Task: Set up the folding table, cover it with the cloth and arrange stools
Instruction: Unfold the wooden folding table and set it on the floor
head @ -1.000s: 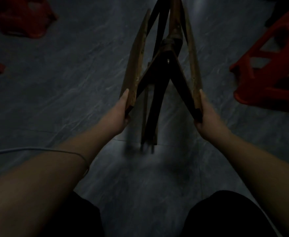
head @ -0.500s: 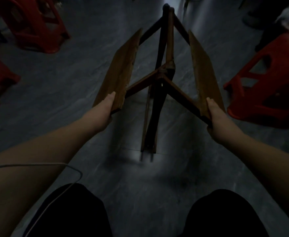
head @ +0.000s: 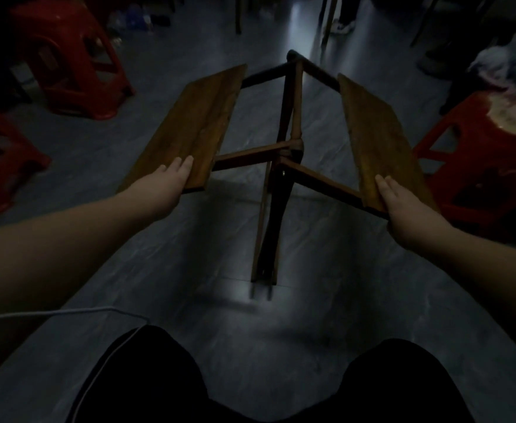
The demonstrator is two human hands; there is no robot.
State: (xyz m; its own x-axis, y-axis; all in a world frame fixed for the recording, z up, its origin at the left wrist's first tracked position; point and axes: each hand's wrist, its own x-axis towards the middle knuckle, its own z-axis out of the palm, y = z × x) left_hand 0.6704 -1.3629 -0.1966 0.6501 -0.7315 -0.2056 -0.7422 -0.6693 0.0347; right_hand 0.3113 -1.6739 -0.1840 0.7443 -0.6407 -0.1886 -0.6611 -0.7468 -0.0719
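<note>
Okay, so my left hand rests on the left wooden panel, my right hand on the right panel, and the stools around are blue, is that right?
Not quite. The head view shows the stools are red, not blue. The rest stands: the left hand rests on the left wooden panel and the right hand on the right panel.
</note>
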